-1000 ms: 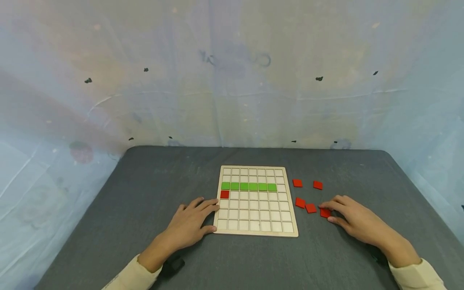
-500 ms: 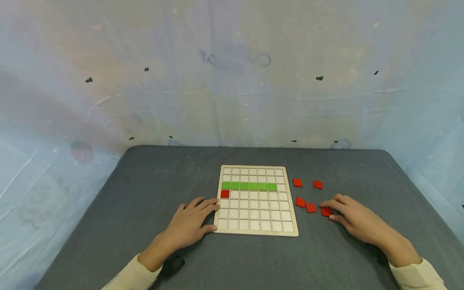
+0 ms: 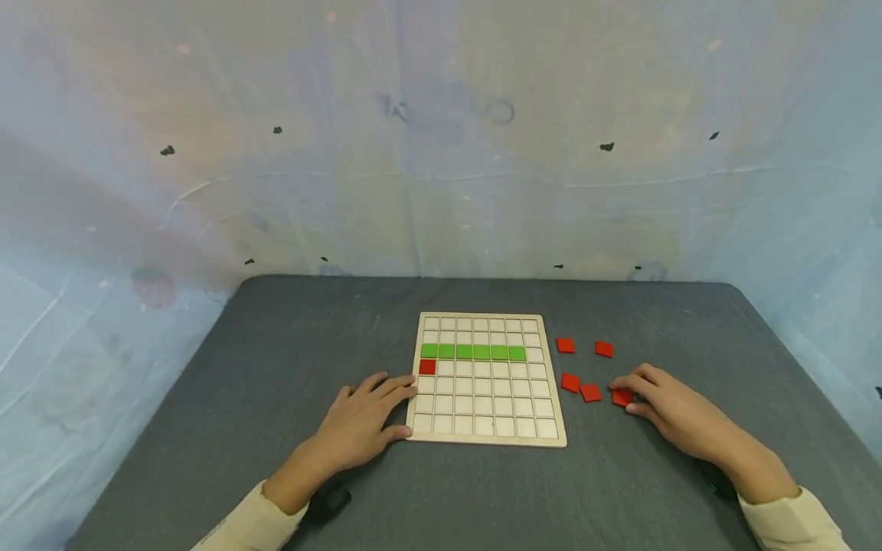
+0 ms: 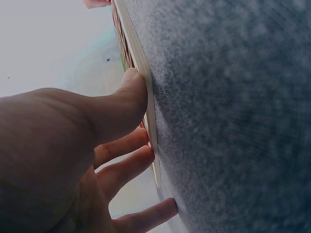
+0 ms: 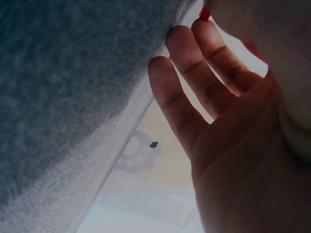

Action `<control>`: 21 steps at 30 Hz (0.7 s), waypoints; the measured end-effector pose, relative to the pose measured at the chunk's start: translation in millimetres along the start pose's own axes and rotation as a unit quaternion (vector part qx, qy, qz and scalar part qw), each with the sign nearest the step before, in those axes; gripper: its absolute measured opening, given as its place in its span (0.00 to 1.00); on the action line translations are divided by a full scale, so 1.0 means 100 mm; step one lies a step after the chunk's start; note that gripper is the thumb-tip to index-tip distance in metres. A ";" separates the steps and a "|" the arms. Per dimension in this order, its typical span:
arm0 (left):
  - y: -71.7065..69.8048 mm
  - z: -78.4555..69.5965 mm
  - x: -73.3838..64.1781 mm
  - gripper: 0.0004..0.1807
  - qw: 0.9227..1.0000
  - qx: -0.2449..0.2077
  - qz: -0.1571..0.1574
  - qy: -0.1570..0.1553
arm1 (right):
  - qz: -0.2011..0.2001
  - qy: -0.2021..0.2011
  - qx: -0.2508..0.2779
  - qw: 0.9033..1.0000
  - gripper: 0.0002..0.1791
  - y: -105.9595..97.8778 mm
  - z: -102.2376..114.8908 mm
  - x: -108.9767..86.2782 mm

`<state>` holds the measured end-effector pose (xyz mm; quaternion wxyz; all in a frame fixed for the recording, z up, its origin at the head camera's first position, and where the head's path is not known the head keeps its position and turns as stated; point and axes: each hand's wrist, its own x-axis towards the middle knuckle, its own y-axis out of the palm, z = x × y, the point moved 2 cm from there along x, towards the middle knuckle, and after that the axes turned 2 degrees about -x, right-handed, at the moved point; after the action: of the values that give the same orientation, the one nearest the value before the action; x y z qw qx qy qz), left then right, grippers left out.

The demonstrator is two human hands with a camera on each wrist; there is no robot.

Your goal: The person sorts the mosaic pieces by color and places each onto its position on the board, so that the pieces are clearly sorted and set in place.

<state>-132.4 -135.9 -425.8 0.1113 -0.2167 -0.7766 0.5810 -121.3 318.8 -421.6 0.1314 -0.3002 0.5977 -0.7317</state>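
Pale, mottled sheeting (image 3: 448,199) hangs as a backdrop at twelve o'clock and along both sides of a dark grey, fabric-textured bench (image 3: 310,329) with rounded far corners. Near the middle of the bench lies a flat square board of light wood (image 3: 484,405), rounded at its corners and ruled into seven columns and seven rows of shallow pale cells. Six flat green tiles (image 3: 465,352) fill the third row from the far edge, leaving only the cell at its three o'clock end bare. Just below them, one flat red tile (image 3: 427,367) sits in the nine o'clock end cell of the fourth row.

Off the board, four loose red square tiles (image 3: 570,383) lie on the bench, two toward two o'clock and two nearly touching at three. A fifth, a thin plain red square (image 3: 621,398), is between three and four o'clock, pinched between the thumb and forefinger of the right hand (image 3: 678,413); those digits are only a tile's breadth apart. Whether it is lifted, I cannot tell. The left hand (image 3: 358,428), spread wide and gripping nothing, touches the board's edge at eight to nine o'clock with thumb and fingers. Both sleeves (image 3: 255,516) are cream.

Faint blue strokes like lettering (image 3: 393,109) mark the sheeting at twelve o'clock, too weak to read; small black blotches (image 3: 606,146) dot it elsewhere.
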 end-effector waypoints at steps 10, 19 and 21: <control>0.00 0.00 0.00 0.34 1.000 -0.007 0.002 0.001 | 0.008 0.010 -0.006 1.000 0.23 -0.02 0.00 0.00; 0.01 0.01 0.00 0.34 1.000 -0.010 0.001 0.001 | 0.012 0.015 -0.005 1.000 0.23 -0.03 0.01 0.00; 0.01 0.00 0.00 0.34 1.000 -0.009 -0.001 0.000 | 0.013 0.018 -0.003 1.000 0.23 -0.04 0.01 0.00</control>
<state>-132.3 -136.3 -426.5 0.1100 -0.2174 -0.7817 0.5740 -119.9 318.5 -417.6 0.1296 -0.2795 0.6063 -0.7331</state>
